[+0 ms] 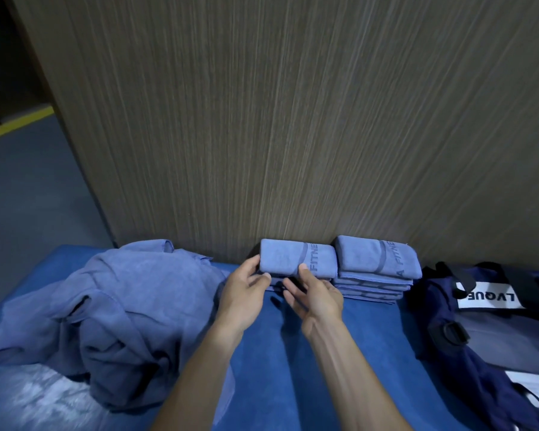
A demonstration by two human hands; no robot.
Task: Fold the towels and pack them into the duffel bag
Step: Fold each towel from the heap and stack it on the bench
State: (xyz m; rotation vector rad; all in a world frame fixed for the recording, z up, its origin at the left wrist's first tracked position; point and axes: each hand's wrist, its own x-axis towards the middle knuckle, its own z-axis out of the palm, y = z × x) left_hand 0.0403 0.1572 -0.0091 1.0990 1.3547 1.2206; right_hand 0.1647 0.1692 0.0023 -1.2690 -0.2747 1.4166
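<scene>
Towels in a blue-grey microfibre cloth fill the far side of a blue bench (308, 353) that stands against a wood-grain panel (293, 119). Both hands meet at a folded towel (296, 259) sitting on top of a short stack, its printed band reading part of "FITNE". The left hand (243, 293) holds the towel's left end, thumb over the upper edge and fingers curled against the layers below. The right hand (316, 295) is at the near edge towards the right, thumb tip pressed to the towel front and fingers curled under it at the stack's edge; how firmly it grips I cannot tell. Just beside this stack on the right, touching it, stands a taller second stack (377, 272) of folded towels with the same lettering on the top piece. To the left lies a loose heap of unfolded towels (106, 306), rumpled and spilling towards the near edge. At the right end of the bench rests the navy duffel bag (479, 337), slumped, with black straps and a white label whose letters read upside down from this side. Grey floor with a yellow line (16, 124) shows beyond the panel's left edge.
</scene>
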